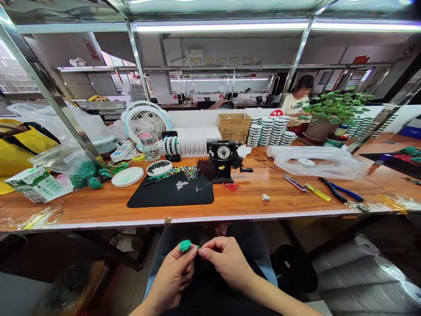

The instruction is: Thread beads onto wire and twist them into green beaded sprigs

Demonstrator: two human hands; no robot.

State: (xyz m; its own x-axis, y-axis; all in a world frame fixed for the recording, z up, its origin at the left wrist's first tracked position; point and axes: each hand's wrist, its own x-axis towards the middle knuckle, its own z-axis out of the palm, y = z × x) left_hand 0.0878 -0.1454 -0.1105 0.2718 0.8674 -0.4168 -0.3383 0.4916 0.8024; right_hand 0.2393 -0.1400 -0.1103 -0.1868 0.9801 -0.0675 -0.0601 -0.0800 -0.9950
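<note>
Above my lap, in front of the bench edge, my left hand [176, 272] is closed on a small bundle of green thread [185, 245], which sticks up over the thumb. My right hand [226, 261] meets it fingertip to fingertip, thumb and forefinger pinched at a small green end of the same bundle. The exact strands between the fingertips are too small to make out. On the bench just beyond lies a black mat [171, 193] with multicoloured beads [187, 172] and a pile of clear or silvery bits [181, 184].
A black hand-cranked machine with a dial [223, 153] stands behind the mat. Pliers [340, 189], a yellow-handled tool [318, 192] and tweezers [294, 183] lie at right. Stacked spools [266, 131], a fan [146, 123] and green thread bundles [85, 174] line the bench. Another person [297, 101] sits beyond.
</note>
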